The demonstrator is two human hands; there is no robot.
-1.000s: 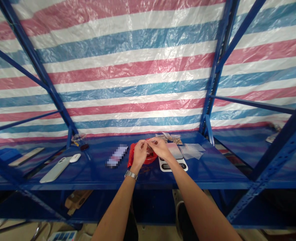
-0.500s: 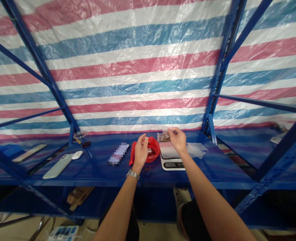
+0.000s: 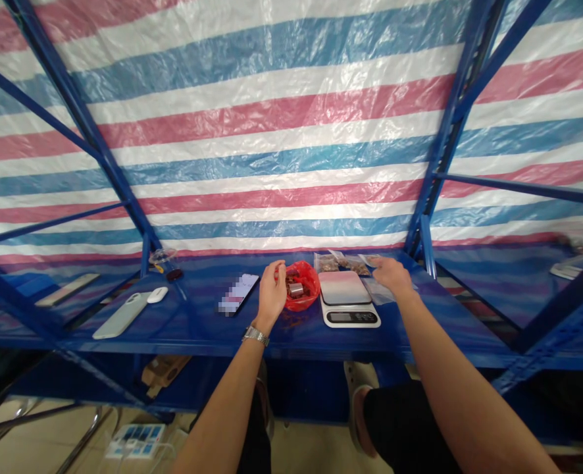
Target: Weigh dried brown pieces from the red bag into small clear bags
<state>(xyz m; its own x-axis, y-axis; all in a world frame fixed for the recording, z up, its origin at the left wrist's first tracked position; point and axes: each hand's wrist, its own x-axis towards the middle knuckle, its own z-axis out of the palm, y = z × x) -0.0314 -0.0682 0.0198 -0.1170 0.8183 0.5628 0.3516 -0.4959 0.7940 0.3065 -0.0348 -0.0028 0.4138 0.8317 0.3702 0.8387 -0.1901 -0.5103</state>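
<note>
My left hand (image 3: 272,293), with a metal watch on the wrist, is closed on the left rim of a red plastic bag (image 3: 313,280). Inside the open bag lie a silver metal scoop or cup (image 3: 296,289) and brown pieces too small to name. My right hand (image 3: 393,275) reaches past the right side of a white digital scale (image 3: 345,288). Its fingertips pinch the edge of a small clear plastic bag (image 3: 365,259). Behind the scale lie other small filled bags (image 3: 328,263). Flat clear bags (image 3: 379,293) rest partly under my right hand.
Left of the red bag lies a phone (image 3: 239,294). Further left are a pale phone (image 3: 121,316), a white earbud case (image 3: 158,294) and a clear plastic cup (image 3: 166,263) on the blue shelf (image 3: 197,329). Blue posts (image 3: 432,158) frame both sides; a striped sheet (image 3: 272,164) hangs behind.
My right hand has moved right, from above the scale's back edge to beyond its right side. The scale's plate shows fully now. My left hand stays at the red bag; the view has shifted slightly.
</note>
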